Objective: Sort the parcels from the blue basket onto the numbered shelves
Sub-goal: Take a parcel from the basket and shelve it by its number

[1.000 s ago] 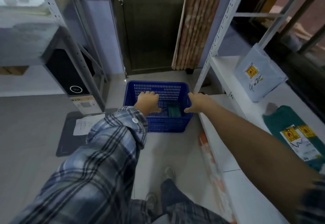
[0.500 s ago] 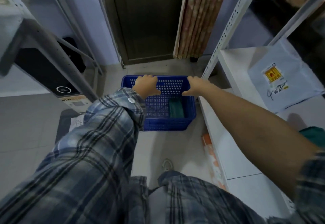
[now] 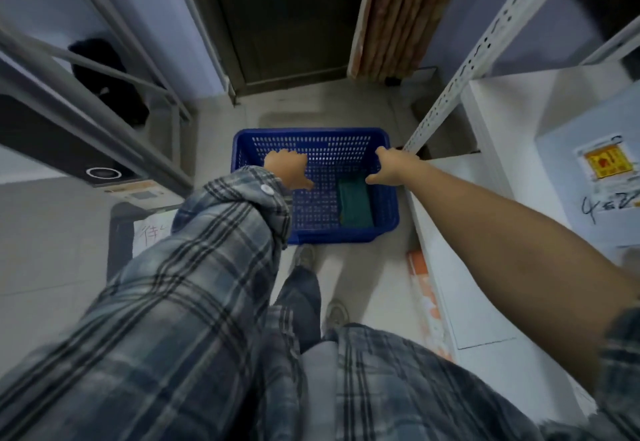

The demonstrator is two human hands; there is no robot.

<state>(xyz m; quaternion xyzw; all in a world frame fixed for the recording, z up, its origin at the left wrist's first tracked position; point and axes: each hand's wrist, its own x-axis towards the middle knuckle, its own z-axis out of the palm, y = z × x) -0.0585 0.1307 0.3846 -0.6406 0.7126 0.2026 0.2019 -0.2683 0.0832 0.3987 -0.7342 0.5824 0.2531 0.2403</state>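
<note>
Just under and beside the right hand [image 3: 389, 170] lies the last green parcel [image 3: 355, 206], in the blue basket [image 3: 311, 136]; fingers loose, holding nothing, left hand [image 3: 288, 172] likewise (fetch step). Next: drop right hand, pinch parcel. Vs 0.5 s ago, both hands are lower, inside the rim.

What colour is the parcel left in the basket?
Dark green. The parcel lies at the right side of the blue basket, clearest in the head view.
</note>
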